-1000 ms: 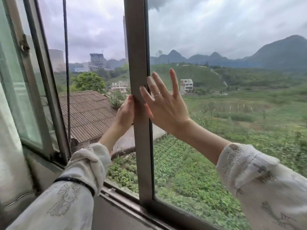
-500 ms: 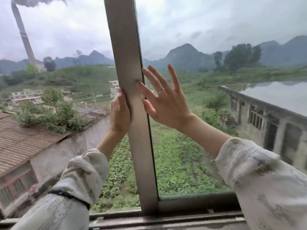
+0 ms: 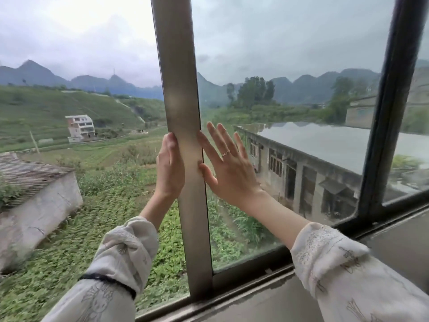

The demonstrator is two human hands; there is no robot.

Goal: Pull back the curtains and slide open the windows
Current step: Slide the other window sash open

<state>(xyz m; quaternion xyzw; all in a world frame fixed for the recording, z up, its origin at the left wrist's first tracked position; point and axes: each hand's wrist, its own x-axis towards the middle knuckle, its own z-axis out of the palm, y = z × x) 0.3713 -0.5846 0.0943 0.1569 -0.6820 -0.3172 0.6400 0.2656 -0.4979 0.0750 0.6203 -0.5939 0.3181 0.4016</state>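
The sliding window's grey upright frame (image 3: 183, 89) stands in the middle of the view. My left hand (image 3: 169, 168) grips its left edge, fingers curled round the far side. My right hand (image 3: 229, 170), with a ring on one finger, lies flat on the glass pane (image 3: 290, 66) just right of the upright, fingers spread and thumb against the frame. Left of the upright the opening shows fields and houses with no glass visible. No curtain is in view.
A dark fixed window post (image 3: 390, 101) rises at the right, a little beyond the sliding pane. The bottom track (image 3: 232, 296) runs along the sill, with grey wall (image 3: 394, 240) below it at the lower right. White sleeves cover both forearms.
The sash has slid to the right with both hands on it, widening the opening on the left. The view has turned right; the left window frame has gone out of sight.
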